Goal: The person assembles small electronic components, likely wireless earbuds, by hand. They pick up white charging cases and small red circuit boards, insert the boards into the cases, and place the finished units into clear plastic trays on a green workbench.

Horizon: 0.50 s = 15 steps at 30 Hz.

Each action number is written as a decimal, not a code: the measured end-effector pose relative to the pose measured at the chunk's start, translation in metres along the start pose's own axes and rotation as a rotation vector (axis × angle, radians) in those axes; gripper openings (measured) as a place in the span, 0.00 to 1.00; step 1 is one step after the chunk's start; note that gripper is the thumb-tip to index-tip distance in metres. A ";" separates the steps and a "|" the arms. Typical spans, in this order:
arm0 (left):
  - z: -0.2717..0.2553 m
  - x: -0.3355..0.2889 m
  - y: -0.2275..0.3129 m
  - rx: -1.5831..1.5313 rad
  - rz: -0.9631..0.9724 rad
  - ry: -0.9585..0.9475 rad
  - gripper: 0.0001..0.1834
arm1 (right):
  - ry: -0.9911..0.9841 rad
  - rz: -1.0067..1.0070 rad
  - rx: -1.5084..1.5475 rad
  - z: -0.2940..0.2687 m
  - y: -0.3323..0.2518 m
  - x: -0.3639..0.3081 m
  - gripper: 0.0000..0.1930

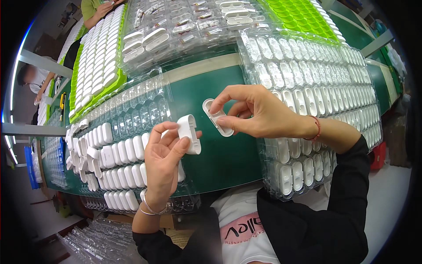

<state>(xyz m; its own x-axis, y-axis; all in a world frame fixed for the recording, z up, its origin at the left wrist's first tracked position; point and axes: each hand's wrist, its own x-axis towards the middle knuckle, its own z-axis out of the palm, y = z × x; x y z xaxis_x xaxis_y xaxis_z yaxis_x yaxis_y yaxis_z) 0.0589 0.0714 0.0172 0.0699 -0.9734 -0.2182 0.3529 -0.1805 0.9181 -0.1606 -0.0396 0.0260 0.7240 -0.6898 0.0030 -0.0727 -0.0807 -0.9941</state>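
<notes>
My left hand (163, 149) grips a white rounded plastic case shell (190, 134) between thumb and fingers, held upright above the green table. Just to its right, my right hand (248, 110) pinches a white oval inner piece (210, 105) with two hollows, tilted, with a fingertip and thumb on its face. The two pieces are apart. Under and beside my left hand, white case shells (127, 152) stand in rows in a clear tray. Behind my right hand, a clear tray (263, 163) carries rows of white oval pieces with hollows.
A loose heap of white parts (81, 152) lies at the left. Green trays (118, 83) of white pieces stand at the far left and far right. Clear trays (184, 39) with small parts lie at the back. Other people (94, 11) work at the far left.
</notes>
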 end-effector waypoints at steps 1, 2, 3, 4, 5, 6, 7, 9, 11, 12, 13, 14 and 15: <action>0.002 0.000 0.003 -0.016 -0.051 -0.029 0.21 | 0.027 -0.065 0.009 0.002 0.005 -0.001 0.10; 0.005 -0.001 0.003 -0.014 -0.066 -0.027 0.22 | 0.044 -0.107 -0.031 0.003 0.007 -0.001 0.10; 0.007 -0.002 0.002 -0.012 -0.080 -0.020 0.23 | 0.059 -0.149 -0.068 0.005 0.008 -0.001 0.09; 0.009 -0.003 0.002 -0.009 -0.095 -0.014 0.24 | 0.074 -0.191 -0.106 0.006 0.009 -0.001 0.09; 0.010 -0.003 0.003 -0.045 -0.112 -0.019 0.26 | 0.084 -0.232 -0.154 0.008 0.011 -0.001 0.08; 0.012 -0.002 0.002 -0.043 -0.108 -0.019 0.26 | 0.096 -0.272 -0.205 0.010 0.012 -0.001 0.08; 0.014 -0.001 0.002 -0.041 -0.105 -0.020 0.25 | 0.109 -0.312 -0.256 0.011 0.013 -0.001 0.07; 0.015 0.000 0.001 -0.034 -0.094 -0.021 0.25 | 0.121 -0.371 -0.305 0.013 0.013 -0.003 0.07; 0.015 0.001 -0.001 -0.025 -0.079 -0.022 0.24 | 0.128 -0.405 -0.346 0.014 0.014 -0.004 0.07; 0.015 0.001 -0.002 -0.019 -0.069 -0.020 0.23 | 0.127 -0.410 -0.361 0.015 0.015 -0.005 0.07; 0.016 0.001 -0.003 -0.014 -0.059 -0.018 0.23 | 0.126 -0.414 -0.375 0.016 0.016 -0.005 0.07; 0.016 0.001 -0.004 -0.009 -0.049 -0.015 0.23 | 0.118 -0.404 -0.391 0.016 0.015 -0.006 0.08; 0.016 0.001 -0.004 -0.009 -0.049 -0.013 0.23 | 0.111 -0.395 -0.407 0.015 0.013 -0.007 0.10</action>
<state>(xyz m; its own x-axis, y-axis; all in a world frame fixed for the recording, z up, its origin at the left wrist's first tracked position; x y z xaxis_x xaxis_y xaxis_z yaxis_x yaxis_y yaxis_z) 0.0425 0.0691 0.0187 0.0399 -0.9652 -0.2586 0.3638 -0.2270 0.9034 -0.1562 -0.0252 0.0110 0.6755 -0.6205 0.3983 -0.0858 -0.6027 -0.7934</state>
